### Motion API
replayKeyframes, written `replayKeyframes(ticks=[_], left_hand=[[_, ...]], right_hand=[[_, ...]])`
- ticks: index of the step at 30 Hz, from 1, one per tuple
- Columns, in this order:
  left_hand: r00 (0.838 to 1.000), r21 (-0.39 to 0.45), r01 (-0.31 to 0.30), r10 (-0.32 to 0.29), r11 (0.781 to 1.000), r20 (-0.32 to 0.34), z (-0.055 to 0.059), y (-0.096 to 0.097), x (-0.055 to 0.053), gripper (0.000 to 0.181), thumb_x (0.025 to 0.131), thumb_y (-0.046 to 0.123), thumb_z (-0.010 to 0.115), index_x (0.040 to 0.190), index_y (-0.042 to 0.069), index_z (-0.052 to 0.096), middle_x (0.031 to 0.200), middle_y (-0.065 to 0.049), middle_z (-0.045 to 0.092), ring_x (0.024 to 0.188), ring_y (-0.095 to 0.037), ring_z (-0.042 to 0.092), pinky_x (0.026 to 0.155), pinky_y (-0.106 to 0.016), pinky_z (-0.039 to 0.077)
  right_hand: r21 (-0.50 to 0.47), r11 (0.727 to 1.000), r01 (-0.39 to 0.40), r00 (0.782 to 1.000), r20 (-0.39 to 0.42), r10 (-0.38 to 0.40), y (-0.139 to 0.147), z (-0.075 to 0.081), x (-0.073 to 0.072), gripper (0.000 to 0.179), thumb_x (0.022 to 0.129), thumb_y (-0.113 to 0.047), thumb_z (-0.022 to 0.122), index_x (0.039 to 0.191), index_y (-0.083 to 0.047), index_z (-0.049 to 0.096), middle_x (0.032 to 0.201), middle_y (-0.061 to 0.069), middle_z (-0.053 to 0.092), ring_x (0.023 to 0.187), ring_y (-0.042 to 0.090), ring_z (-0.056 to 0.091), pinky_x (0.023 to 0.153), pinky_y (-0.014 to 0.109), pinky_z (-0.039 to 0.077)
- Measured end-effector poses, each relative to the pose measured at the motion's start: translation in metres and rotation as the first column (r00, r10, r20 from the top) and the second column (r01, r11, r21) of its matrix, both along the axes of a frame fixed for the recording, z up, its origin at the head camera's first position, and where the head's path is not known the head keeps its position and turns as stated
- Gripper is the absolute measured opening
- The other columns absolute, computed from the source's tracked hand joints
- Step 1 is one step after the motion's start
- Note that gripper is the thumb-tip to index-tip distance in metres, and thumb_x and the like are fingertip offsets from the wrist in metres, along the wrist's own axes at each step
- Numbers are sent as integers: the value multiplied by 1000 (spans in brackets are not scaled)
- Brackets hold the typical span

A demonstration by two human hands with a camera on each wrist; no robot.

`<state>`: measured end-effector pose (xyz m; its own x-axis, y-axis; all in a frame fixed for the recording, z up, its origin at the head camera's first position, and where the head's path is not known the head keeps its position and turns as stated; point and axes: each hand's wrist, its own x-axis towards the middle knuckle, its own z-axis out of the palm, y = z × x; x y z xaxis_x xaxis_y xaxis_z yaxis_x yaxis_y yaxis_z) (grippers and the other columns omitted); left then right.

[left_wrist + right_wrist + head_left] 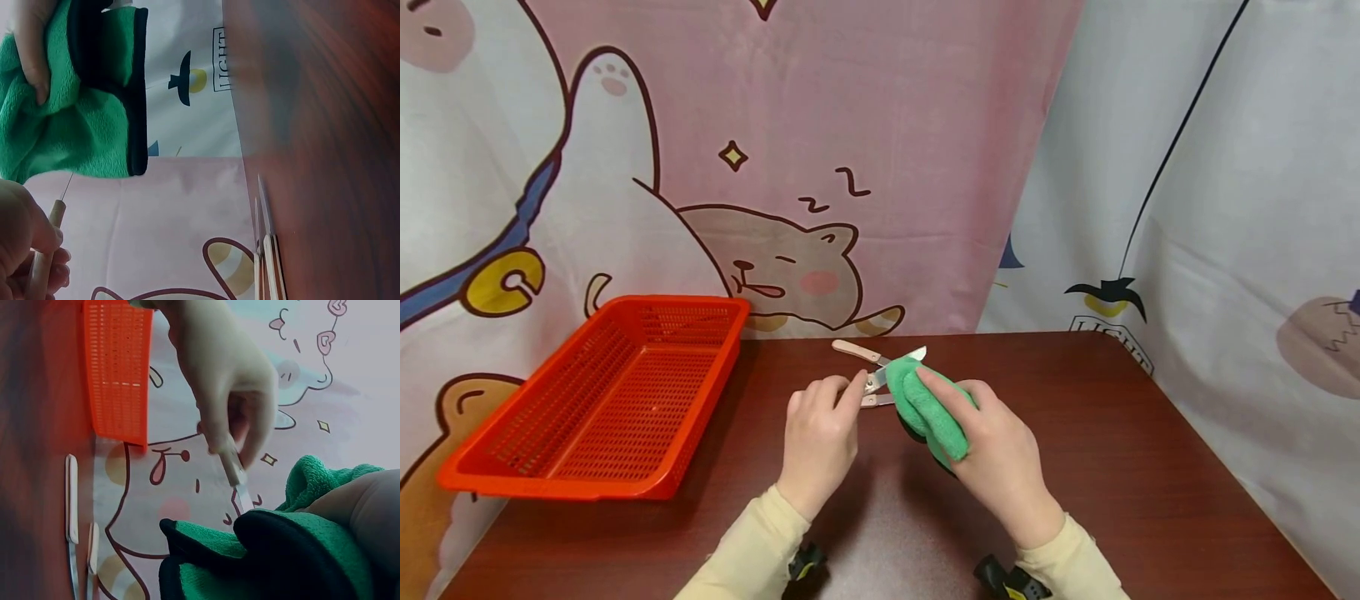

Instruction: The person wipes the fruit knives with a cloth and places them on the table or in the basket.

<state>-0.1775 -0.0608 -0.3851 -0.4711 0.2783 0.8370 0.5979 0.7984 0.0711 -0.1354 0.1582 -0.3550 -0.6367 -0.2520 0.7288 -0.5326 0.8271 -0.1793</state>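
In the head view, the left hand point(820, 433) is gripping a pale-handled knife point(872, 382) with a silvery metal blade above a dark reddish-brown table point(1120, 475); the right hand point(1000, 450) is grasping a fluffy green cloth point(928, 408) over part of the blade. A red-orange perforated plastic basket point(700, 425) is standing to the left. In the left wrist view, fingers are curling around the knife's handle. In the right wrist view, two other pale-handled knives point(72, 506) are lying on the tabletop.
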Motion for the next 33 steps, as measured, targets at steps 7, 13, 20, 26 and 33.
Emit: replayKeyframes(ticks=[7, 13, 20, 26, 33], left_hand=[[1000, -9, 14, -14, 1000, -14, -2, 5, 1, 39, 81, -5, 67, 118, 5, 70, 93, -11, 62, 76, -28, 59, 57, -40, 44], [999, -10, 32, -32, 999, -30, -3, 8, 3, 37, 81, -4, 68, 117, 5, 70, 91, -11, 62, 74, -27, 59, 56, -40, 43], [997, 0, 59, -59, 998, -44, -3, 10, 4, 36, 81, -5, 66, 116, 5, 70, 92, -10, 61, 75, -27, 59, 56, -39, 42], [997, 2, 62, -62, 998, -52, -5, 10, 4, 37, 80, -5, 65, 115, 5, 70, 92, -11, 62, 75, -27, 60, 56, -39, 42], [997, -5, 61, -61, 998, -45, -7, 9, 3, 38, 80, -5, 65, 116, 6, 70, 92, -11, 62, 76, -28, 60, 57, -39, 43]], right_hand=[[5, 1000, -13, 1000, 2, 13, -6, -6, -2, 88, 61, -8, 89, 139, -32, 57, 100, 4, 59, 74, 20, 63, 49, 36, 49], [7, 1000, -5, 1000, 19, 5, -7, -11, -5, 86, 61, -8, 88, 138, -31, 57, 100, 5, 59, 73, 21, 63, 50, 36, 49], [16, 1000, 8, 1000, 22, -9, -8, -16, -9, 84, 62, -8, 89, 137, -30, 58, 99, 6, 60, 71, 22, 62, 49, 36, 48], [21, 1000, 11, 1000, 21, -11, -7, -18, -11, 84, 62, -8, 89, 137, -30, 59, 99, 7, 59, 70, 22, 62, 49, 36, 48], [24, 999, 27, 999, 28, -28, -3, -19, -14, 83, 63, -8, 89, 137, -30, 58, 99, 7, 60, 71, 23, 63, 49, 36, 48]])
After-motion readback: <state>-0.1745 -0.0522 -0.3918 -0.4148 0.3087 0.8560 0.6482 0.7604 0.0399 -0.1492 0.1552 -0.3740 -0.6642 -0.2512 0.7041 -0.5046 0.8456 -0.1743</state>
